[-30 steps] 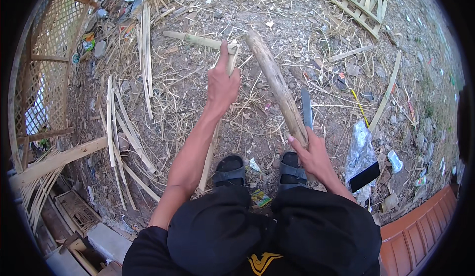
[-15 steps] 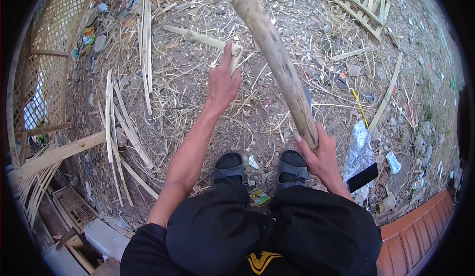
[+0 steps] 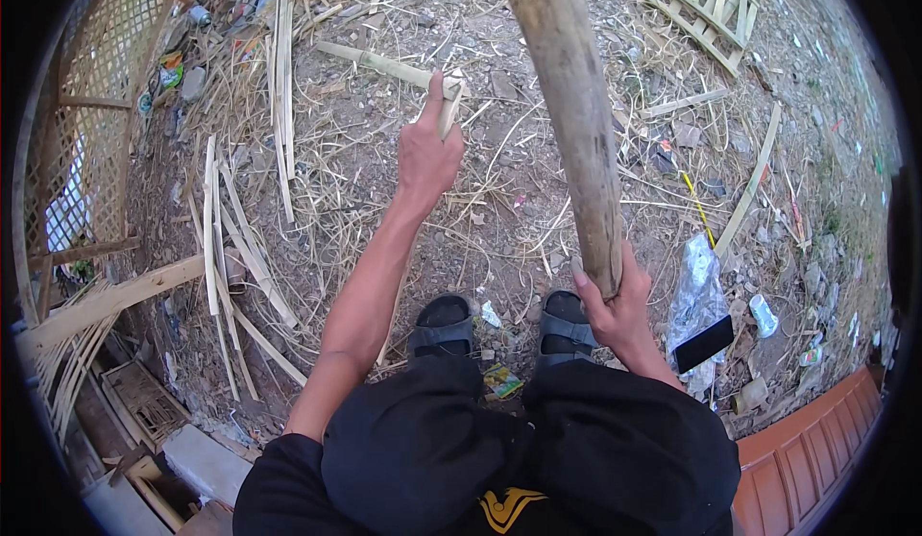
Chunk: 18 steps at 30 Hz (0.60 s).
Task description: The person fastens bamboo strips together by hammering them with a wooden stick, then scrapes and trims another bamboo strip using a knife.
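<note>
My right hand is closed round the lower end of a thick wooden stick, whose top passes out of the upper edge of the head view. My left hand, farther forward, grips a pale split-bamboo piece, one finger stretched along it. That piece meets the end of a long bamboo strip running to the left; whether the two are joined I cannot tell. Part of the held piece is hidden by my fingers.
Loose bamboo strips lie on the left, near a lattice panel and a wooden beam. A slatted frame is at the far right. A phone rests on clear plastic. An orange ribbed panel borders the right.
The thick stick has swung up and its top has left the view; it looks larger and steeper. My left hand has shifted slightly left and forward with the bamboo piece.
</note>
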Available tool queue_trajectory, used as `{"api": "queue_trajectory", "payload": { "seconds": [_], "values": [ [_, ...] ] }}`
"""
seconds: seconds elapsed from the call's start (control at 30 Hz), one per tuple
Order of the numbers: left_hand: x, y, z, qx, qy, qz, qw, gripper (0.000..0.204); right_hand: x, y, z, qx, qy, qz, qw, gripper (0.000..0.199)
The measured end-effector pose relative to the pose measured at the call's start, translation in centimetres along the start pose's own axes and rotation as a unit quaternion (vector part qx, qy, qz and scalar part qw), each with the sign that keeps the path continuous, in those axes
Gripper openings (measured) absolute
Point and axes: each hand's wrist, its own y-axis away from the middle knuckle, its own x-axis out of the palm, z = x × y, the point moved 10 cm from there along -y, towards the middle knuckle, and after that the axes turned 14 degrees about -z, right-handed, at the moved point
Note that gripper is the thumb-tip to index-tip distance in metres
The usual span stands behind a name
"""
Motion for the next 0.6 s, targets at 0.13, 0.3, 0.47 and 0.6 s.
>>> {"api": "queue_trajectory", "payload": {
  "seconds": [0.13,0.3,0.47,0.6],
  "values": [
    [0.1,1.0,0.6,-0.018,-0.017,0.048,0.999,0.075,2.3,1.1,-4.6,0.075,0.131,0.100,0.984,0.042],
    [-1.4,-0.9,-0.6,0.022,0.028,-0.037,0.999,0.075,1.8,0.2,-1.7,0.022,0.138,0.076,0.987,0.042],
    [-1.0,-0.5,-1.1,0.025,0.045,-0.044,0.998,0.076,3.7,2.8,-4.5,0.279,-0.116,0.158,0.940,0.038],
    [-0.4,-0.1,-1.0,0.004,0.025,-0.013,1.000,0.077,2.6,1.9,-4.4,0.234,-0.122,0.118,0.957,0.032]
  ]
}}
